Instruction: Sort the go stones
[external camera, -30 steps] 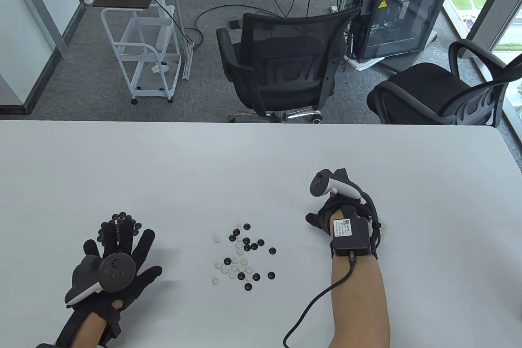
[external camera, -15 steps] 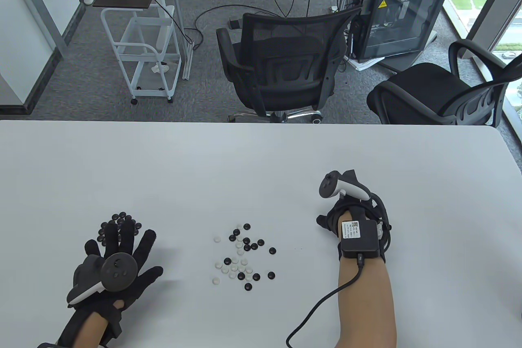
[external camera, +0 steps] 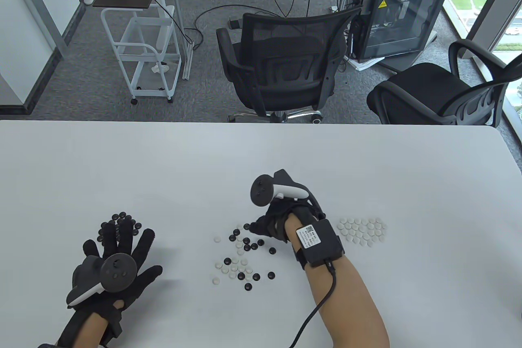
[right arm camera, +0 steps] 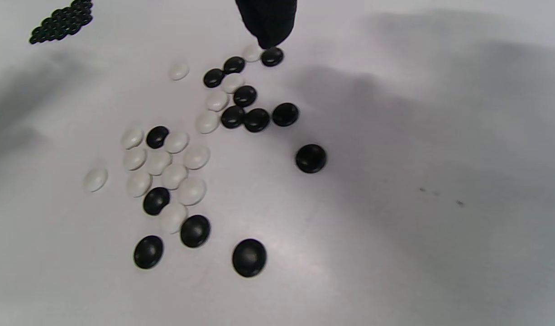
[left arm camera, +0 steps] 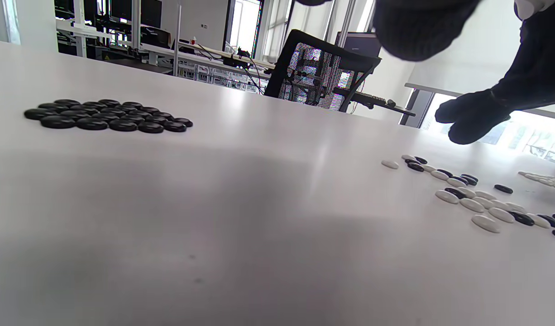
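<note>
The broad white worktop [external camera: 261, 152] carries everything, the hands coming in from its near edge. The left hand [external camera: 116, 260] in its black sensor glove lies flat near the near-left corner, fingers spread wide, its fingertips at the tight cluster of black go stones [external camera: 120, 221]. The gloved right hand [external camera: 277, 221] hangs over the far right side of the mixed scatter of black and white go stones [external camera: 242, 256] near the middle of the near edge; whether it grips anything I cannot tell, though in the right wrist view one fingertip [right arm camera: 268, 27] points down beside a black stone [right arm camera: 272, 56]. The neat patch of white go stones [external camera: 363, 230] lies just right of that wrist.
</note>
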